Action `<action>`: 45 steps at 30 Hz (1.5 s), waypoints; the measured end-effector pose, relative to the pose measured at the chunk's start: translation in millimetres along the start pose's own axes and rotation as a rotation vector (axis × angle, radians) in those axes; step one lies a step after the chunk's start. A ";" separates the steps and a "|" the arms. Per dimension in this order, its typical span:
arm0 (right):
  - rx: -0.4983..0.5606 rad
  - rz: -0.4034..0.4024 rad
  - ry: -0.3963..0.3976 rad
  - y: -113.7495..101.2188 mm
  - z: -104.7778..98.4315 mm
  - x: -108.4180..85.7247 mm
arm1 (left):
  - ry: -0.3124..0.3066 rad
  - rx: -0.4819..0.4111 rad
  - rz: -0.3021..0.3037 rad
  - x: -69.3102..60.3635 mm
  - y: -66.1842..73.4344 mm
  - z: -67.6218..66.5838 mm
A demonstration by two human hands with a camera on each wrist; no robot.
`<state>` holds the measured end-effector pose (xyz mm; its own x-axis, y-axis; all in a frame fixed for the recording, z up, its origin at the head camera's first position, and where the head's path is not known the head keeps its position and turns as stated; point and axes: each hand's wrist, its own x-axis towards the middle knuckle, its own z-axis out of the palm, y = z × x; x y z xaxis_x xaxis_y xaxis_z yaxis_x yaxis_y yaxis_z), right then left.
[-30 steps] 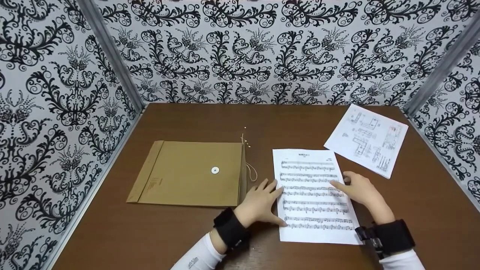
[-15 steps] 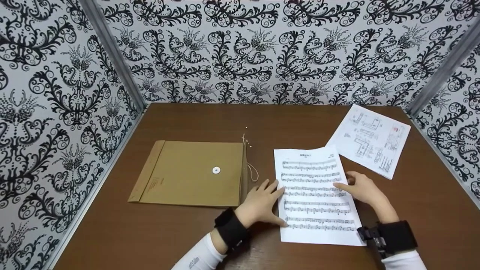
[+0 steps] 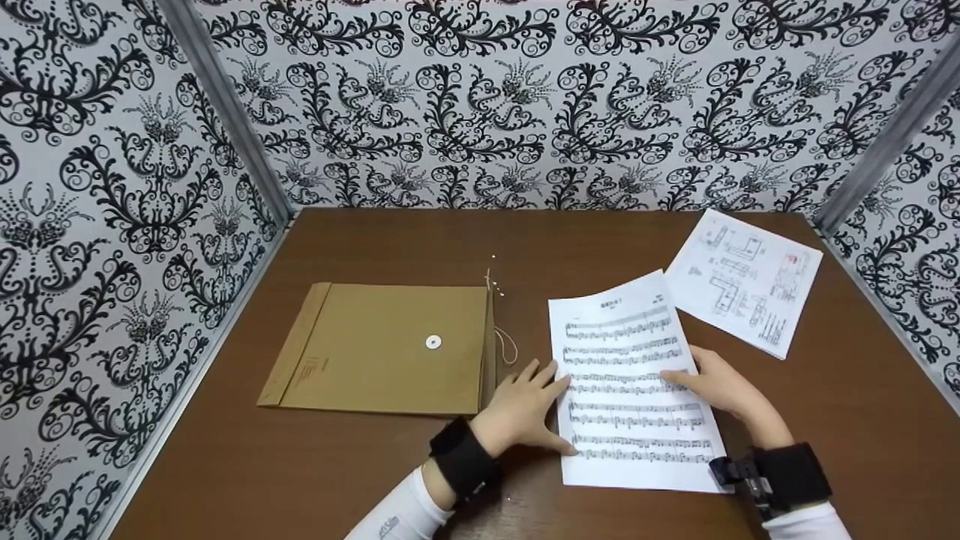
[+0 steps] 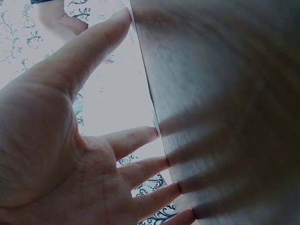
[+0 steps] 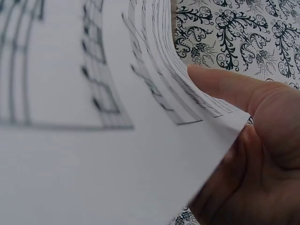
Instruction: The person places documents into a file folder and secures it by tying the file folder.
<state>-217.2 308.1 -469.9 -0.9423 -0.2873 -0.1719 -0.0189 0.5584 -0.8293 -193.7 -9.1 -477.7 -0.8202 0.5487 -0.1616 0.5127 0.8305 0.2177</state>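
behind the brown table (image 3: 390, 480) i see a patterned wall (image 3: 517, 112) on my feed. the sheet music (image 3: 626, 472) is near and right of centre, its far right corner curved up. the left hand (image 3: 523, 405) rests at its left edge, fingers spread; the right hand (image 3: 718, 382) pinches its right edge, thumb on top. an envelope (image 3: 382, 337) lies left, a drawing (image 3: 742, 281) far right.

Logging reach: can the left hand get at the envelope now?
Likely yes: the left hand is beside the envelope with nothing between, though it touches the sheet music.
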 end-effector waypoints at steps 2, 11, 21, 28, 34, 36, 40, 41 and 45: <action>0.023 -0.017 -0.021 -0.6 0.2 -0.2 | 0.002 0.002 0.001 -0.2 0.4 -0.4; 0.055 -0.064 -0.061 -2.7 0.1 -1.9 | 0.014 0.023 0.008 1.7 -1.1 2.0; 0.122 -0.074 -0.034 -2.4 -0.4 -5.8 | 0.031 0.065 0.011 2.1 -0.1 2.9; 0.181 -0.080 -0.039 -2.0 1.2 -7.6 | 0.043 0.059 -0.008 0.8 2.5 1.7; 0.261 -0.123 -0.062 0.3 1.7 -8.0 | 0.107 0.045 -0.041 1.1 4.1 1.6; 0.273 -0.132 -0.054 0.6 1.3 -8.3 | 0.135 0.039 -0.052 1.8 4.2 1.4; 0.299 -0.147 -0.043 -0.1 -0.6 -10.0 | 0.172 -0.018 -0.083 2.5 4.6 -0.6; 0.311 -0.148 -0.041 -0.7 -1.2 -10.5 | 0.178 -0.037 -0.093 2.7 4.6 -1.3; 0.385 -0.128 -0.023 -3.7 -2.7 -11.6 | 0.186 -0.108 -0.118 2.8 3.9 -4.5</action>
<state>-207.1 311.4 -463.4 -0.9325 -0.3558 -0.0624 -0.0053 0.1860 -0.9825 -195.1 -4.8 -473.0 -0.9105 0.4133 -0.0141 0.3889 0.8672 0.3109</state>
